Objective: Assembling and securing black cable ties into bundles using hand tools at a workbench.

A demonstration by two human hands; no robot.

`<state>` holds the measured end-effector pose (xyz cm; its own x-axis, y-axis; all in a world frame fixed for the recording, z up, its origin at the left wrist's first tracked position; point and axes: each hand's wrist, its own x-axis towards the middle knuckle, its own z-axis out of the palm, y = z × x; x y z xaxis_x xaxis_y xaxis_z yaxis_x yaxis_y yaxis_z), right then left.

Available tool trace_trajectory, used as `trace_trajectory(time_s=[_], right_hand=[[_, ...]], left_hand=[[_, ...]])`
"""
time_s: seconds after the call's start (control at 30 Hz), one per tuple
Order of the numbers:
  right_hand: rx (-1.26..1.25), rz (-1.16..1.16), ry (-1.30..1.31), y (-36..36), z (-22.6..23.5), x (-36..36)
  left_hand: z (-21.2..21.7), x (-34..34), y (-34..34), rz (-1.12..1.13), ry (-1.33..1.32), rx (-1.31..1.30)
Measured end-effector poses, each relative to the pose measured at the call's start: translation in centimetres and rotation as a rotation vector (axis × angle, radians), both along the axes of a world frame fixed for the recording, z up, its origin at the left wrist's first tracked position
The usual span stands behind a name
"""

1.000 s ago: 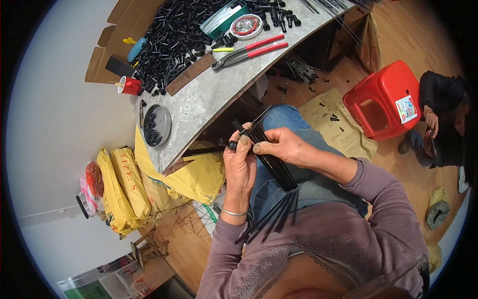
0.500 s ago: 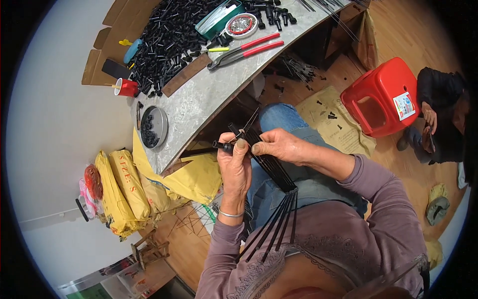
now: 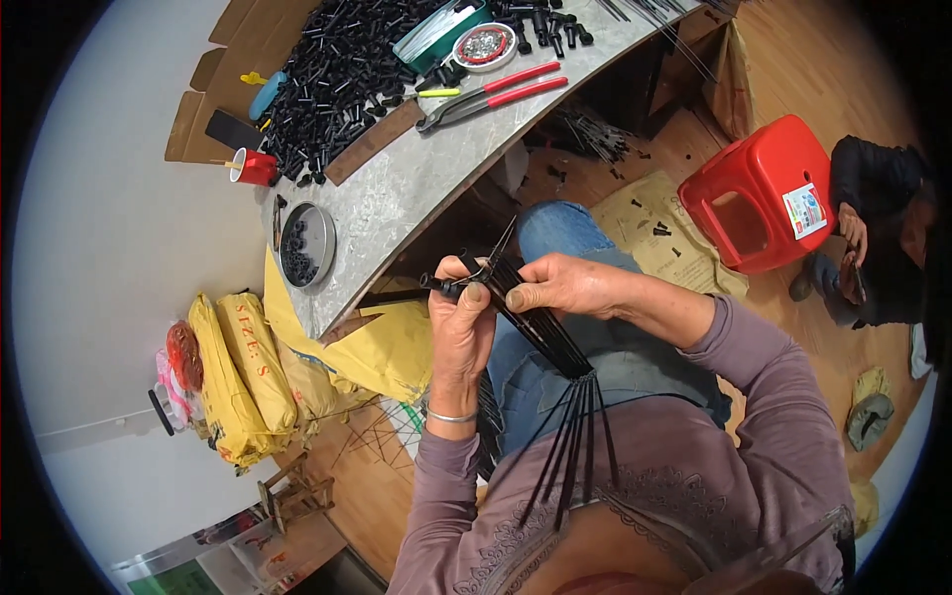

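Note:
My right hand (image 3: 557, 286) grips a bundle of thin black rods (image 3: 555, 347) over my lap; the rods fan out toward my chest. Close beside it, my left hand (image 3: 460, 315) pinches a small black tube piece (image 3: 442, 286) at the bundle's upper end. A thin wire tip sticks up from the bundle toward the table edge. Both hands hover just in front of the grey marbled table (image 3: 407, 188).
On the table lie a heap of black tubes (image 3: 337, 69), red-handled pliers (image 3: 496, 94), a round tin of parts (image 3: 305, 246), a red cup (image 3: 254, 167), a green tray (image 3: 436, 35). Yellow sacks (image 3: 243, 372) sit left. A red stool (image 3: 764, 193) and a seated person (image 3: 883, 228) are right.
My hands and the rod bundle shifted slightly; the left fingers moved along the small black piece at the bundle's top. The grip stays the same.

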<state>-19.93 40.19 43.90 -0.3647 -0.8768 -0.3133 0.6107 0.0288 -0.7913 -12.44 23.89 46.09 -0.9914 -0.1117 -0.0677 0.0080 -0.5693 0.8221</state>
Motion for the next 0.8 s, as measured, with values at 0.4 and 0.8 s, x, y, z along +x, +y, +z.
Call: trace_trajectory(time_s=[0.4,0.8], right_hand=[[0.004,-0.081,0.089,0.1,0.9,1.0],[-0.234,-0.192,-0.064,-0.4,1.7,0.8]], left_hand=[[0.9,0.7,1.0,0.093,0.003,-0.115],[0.9,0.6,0.2,0.040,-0.006,-0.152]])
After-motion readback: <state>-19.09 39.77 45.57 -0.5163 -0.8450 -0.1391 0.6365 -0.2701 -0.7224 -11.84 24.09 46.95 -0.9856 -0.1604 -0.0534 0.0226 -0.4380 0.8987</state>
